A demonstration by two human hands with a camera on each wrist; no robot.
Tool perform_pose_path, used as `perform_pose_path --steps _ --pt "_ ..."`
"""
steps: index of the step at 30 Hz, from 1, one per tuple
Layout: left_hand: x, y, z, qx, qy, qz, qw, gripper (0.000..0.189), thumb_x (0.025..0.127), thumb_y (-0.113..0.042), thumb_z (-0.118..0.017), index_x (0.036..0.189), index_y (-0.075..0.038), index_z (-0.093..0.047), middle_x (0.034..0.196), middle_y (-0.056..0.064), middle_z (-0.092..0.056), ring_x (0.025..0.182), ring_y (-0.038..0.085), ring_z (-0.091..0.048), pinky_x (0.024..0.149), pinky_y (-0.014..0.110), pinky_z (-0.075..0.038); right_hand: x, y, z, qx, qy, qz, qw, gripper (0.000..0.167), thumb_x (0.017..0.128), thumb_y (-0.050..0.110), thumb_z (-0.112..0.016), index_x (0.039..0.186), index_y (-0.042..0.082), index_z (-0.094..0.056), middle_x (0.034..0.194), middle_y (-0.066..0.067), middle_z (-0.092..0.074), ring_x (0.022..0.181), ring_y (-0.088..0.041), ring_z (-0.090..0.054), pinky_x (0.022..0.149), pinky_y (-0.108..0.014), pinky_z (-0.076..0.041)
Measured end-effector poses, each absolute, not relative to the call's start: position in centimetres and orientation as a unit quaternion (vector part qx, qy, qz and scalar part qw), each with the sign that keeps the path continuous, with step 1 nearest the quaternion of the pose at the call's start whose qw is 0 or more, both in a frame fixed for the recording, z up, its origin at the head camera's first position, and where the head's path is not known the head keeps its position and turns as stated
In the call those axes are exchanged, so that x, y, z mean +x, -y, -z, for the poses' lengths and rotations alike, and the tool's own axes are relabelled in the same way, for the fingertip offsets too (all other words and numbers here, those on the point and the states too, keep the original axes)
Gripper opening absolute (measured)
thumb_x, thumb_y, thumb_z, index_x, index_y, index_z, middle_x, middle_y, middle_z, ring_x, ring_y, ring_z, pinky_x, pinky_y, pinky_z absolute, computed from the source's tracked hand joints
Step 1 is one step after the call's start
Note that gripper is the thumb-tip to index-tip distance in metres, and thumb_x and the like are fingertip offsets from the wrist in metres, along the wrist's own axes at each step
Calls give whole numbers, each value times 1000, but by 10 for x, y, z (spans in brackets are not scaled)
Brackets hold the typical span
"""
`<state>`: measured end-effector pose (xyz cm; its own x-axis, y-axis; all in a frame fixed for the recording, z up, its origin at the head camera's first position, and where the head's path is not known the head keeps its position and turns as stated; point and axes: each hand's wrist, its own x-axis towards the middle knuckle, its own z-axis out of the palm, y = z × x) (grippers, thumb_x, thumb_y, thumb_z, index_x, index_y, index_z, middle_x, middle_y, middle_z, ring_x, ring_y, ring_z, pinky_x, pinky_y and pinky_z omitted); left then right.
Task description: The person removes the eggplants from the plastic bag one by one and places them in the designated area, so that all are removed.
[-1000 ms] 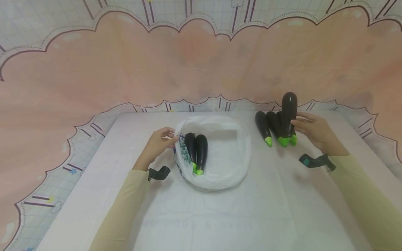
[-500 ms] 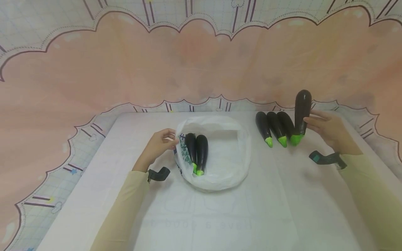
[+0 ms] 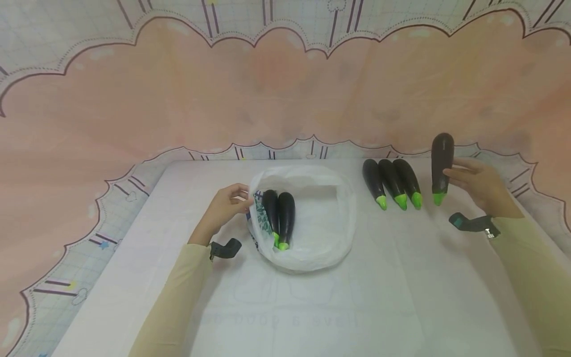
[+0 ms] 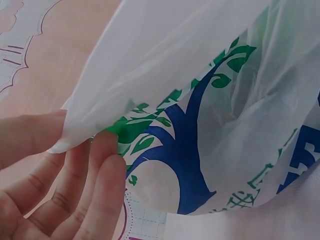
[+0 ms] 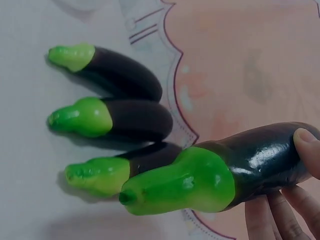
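Note:
My left hand (image 3: 227, 206) pinches the left rim of a white plastic bag (image 3: 321, 253); in the left wrist view, thumb and fingers hold the bag's edge above a printed blue tree (image 4: 185, 150). Inside the bag lie two dark eggplants (image 3: 286, 215) with green stems, side by side. At the right, my right hand (image 3: 482, 186) grips another eggplant (image 3: 442, 163), raised with its green stem end down. The right wrist view shows the thumb on one side of that eggplant (image 5: 265, 160) and the fingers under it.
Three more eggplants (image 3: 393, 178) lie in a row on the white table (image 3: 285, 317), left of the right hand and near the back edge. Behind the table hangs a peach and white patterned cloth (image 3: 276, 99).
My right hand has carried its eggplant to the right, away from the row, then slightly down. All three eggplants in the row now show fully. My left hand has stayed at the bag rim.

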<state>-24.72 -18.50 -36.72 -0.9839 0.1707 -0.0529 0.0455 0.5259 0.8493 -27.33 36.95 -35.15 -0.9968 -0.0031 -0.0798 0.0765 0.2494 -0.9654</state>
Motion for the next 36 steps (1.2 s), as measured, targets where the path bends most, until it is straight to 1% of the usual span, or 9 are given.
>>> perform_pose_path --steps 5,9,12,19,24,26,30,32,36 --pt "-246 186 368 60 -871 -482 65 35 91 -16 -60 124 -4 -52 117 19 -61 101 30 -65 87 40 -56 -276 -376 361 15 -773 634 26 34 88 15 -65 120 26 -59 105 23 -61 91 7 -63 82 -13 -53" --pt "-244 186 368 68 -871 -482 59 36 91 -15 -61 123 -3 -52 117 20 -60 101 31 -65 87 43 -56 -276 -379 365 48 -876 477 57 74 87 52 -57 147 19 -29 141 -2 -49 132 -25 -45 108 -49 -38" --pt "-244 186 369 73 -870 -484 56 35 91 -15 -61 123 -3 -53 117 21 -61 100 32 -66 86 43 -56 -277 -380 368 61 -907 409 73 90 83 66 -51 148 11 -23 149 -24 -29 138 -49 -20 105 -70 -22" --pt "-243 186 369 71 -870 -484 55 36 91 -16 -61 124 -3 -52 117 20 -61 100 31 -66 85 43 -56 -283 -382 379 38 -901 428 60 85 86 58 -53 147 4 -25 147 -23 -33 133 -46 -33 109 -63 -27" --pt "-244 185 369 68 -870 -485 56 36 91 -16 -61 124 -5 -53 117 19 -61 99 30 -66 85 41 -57 -286 -380 384 33 -907 417 44 83 86 55 -56 146 5 -28 142 -29 -35 109 -9 -58 107 -63 -30" --pt "-245 185 369 68 -870 -484 56 36 91 -16 -61 124 -5 -53 117 19 -61 99 30 -66 85 41 -57 -286 -379 384 32 -908 416 43 83 86 55 -56 146 5 -28 141 -29 -36 107 -10 -59 107 -63 -30" --pt "-245 185 369 68 -870 -485 58 35 91 -16 -61 123 -5 -53 117 19 -61 98 29 -66 86 43 -56 -287 -376 385 27 -913 404 43 84 87 55 -55 146 3 -26 142 -30 -36 128 -47 -39 105 -65 -29" --pt "-244 185 369 67 -869 -487 58 35 91 -16 -61 123 -4 -53 117 19 -61 99 29 -66 86 43 -56 -288 -376 386 26 -915 401 41 83 88 55 -54 146 2 -26 142 -30 -36 128 -48 -38 106 -64 -30" --pt "-244 185 369 68 -868 -488 58 35 91 -15 -60 123 -4 -53 117 20 -61 99 30 -66 85 42 -57 -288 -376 388 29 -913 405 36 83 88 55 -54 145 2 -28 141 -30 -37 100 -5 -61 106 -61 -32"
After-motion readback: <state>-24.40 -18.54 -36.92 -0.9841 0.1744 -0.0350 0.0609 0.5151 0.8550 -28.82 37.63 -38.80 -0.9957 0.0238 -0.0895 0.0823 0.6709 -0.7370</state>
